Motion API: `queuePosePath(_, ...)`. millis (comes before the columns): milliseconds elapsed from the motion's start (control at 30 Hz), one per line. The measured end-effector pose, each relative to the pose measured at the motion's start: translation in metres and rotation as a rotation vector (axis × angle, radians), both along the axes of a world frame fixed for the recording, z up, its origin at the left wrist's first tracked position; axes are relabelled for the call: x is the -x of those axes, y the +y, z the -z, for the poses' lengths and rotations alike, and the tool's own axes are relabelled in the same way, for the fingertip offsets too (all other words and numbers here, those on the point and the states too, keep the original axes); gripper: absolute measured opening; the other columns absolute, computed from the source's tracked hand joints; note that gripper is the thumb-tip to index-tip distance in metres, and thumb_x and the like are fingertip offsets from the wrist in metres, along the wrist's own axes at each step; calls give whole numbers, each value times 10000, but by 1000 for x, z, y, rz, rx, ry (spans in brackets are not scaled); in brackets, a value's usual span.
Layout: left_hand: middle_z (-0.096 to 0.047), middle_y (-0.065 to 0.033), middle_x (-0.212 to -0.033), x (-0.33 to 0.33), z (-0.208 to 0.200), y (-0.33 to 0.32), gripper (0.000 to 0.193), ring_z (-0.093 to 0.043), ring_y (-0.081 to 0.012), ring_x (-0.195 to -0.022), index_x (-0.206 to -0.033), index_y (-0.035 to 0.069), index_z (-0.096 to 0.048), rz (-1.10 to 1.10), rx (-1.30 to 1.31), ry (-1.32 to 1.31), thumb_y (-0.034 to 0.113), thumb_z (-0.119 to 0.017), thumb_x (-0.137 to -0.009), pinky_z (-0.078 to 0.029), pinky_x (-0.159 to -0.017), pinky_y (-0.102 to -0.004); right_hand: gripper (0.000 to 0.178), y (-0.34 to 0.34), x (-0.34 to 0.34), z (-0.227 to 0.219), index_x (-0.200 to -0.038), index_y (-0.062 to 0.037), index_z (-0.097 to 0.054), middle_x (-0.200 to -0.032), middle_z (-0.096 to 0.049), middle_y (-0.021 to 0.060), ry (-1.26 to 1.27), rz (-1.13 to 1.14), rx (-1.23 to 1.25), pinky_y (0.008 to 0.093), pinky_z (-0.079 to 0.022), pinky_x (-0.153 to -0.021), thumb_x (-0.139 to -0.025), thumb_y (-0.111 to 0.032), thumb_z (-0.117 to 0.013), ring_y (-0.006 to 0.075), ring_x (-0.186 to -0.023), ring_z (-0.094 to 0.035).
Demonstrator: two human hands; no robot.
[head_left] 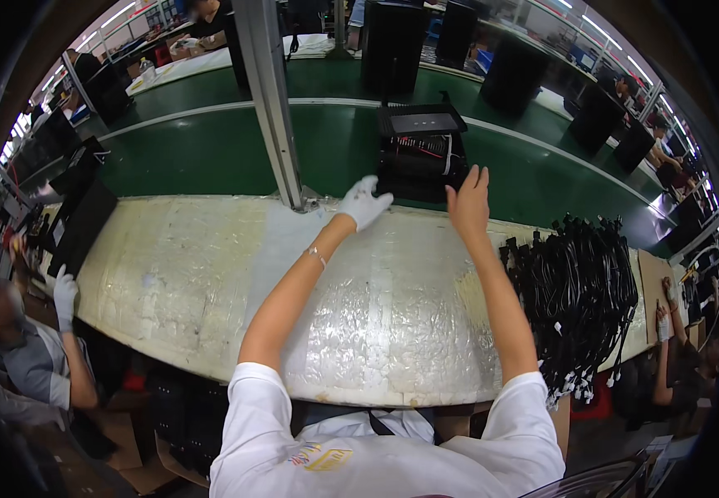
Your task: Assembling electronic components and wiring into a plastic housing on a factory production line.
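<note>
Reaching forward across a workbench covered in crinkled clear plastic wrap [392, 324], a person in a white short-sleeved shirt stretches both arms toward an open black computer case [420, 153] that lies on the green conveyor belt [210, 153] just past the bench's far edge. The left hand [363, 202], in a white glove, is open with fingers loosely spread, close to the case's near left corner; whether it touches is hard to tell. The bare right hand [469, 199] is also open, fingers together and pointing up, at the case's near right corner, and grips nothing. Inside the case, wiring and a dark panel show. A grey metal post [272, 100] rises just left of the gloved hand. A heap of black cables with white tags [579, 290] lies on the bench to the right. To take the case well, it seems wise to set both palms on opposite sides, evenly, and keep fingers clear of the loose wires and sharp sheet-metal edges while sliding it level onto the bench.
</note>
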State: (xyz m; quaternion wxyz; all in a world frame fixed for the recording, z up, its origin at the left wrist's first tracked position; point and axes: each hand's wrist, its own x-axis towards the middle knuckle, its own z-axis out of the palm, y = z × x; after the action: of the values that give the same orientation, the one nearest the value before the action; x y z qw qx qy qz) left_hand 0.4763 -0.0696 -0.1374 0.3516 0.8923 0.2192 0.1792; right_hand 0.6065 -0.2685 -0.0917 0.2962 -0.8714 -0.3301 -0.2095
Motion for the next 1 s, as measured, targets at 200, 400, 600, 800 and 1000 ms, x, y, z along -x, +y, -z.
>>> queuePosePath(200, -323, -164, -1552, 94, 8, -48, 637, -260, -328, -1452, -1460, 74, -404, 92, -366, 362, 438, -489, -944, -180, -1183, -465, 616, 0, 138, 13, -1394, 94, -358, -1452, -312, 359, -52, -442, -69, 477, -397, -1045, -891, -129, -635, 496, -1269, -425)
queuePosePath(400, -253, -150, -1589, 162, 15, -51, 679, -200, -309, -1481, -1509, 58, -312, 135, -355, 372, 474, -408, -981, -160, -1201, -405, 496, -4, 187, 83, -1368, 108, -386, -1423, -360, 361, 79, -446, 44, 500, -352, -1082, -904, -24, -504, 496, -1278, -412)
queuePosePath(600, -306, -232, -1536, 291, -54, -75, 777, -254, -371, -1447, -1468, -7, -340, -95, -341, 28, 410, -620, -875, -211, -1192, -425, 310, -19, 178, 88, -1160, 97, -522, -1268, -496, 324, 25, -541, 38, 495, -383, -1036, -890, -55, -539, 467, -1190, -472)
queuePosePath(800, -485, -229, -1365, 434, -114, 45, 634, -434, -371, -1303, -1315, -11, -506, -1213, -943, 73, 317, -697, -807, -325, -1120, -428, 290, -20, 185, 77, -1129, 73, -547, -1243, -517, 299, -12, -582, 53, 497, -380, -1028, -889, -88, -566, 454, -1177, -476)
queuePosePath(1000, -660, -176, -1117, 515, -86, 127, 478, -637, -348, -1072, -1085, 20, -655, -1413, -475, 484, 336, -786, -751, -540, -898, -421, 311, -14, 188, 77, -1146, 75, -542, -1258, -516, 300, -1, -610, 51, 504, -381, -1029, -891, -100, -576, 457, -1190, -472)
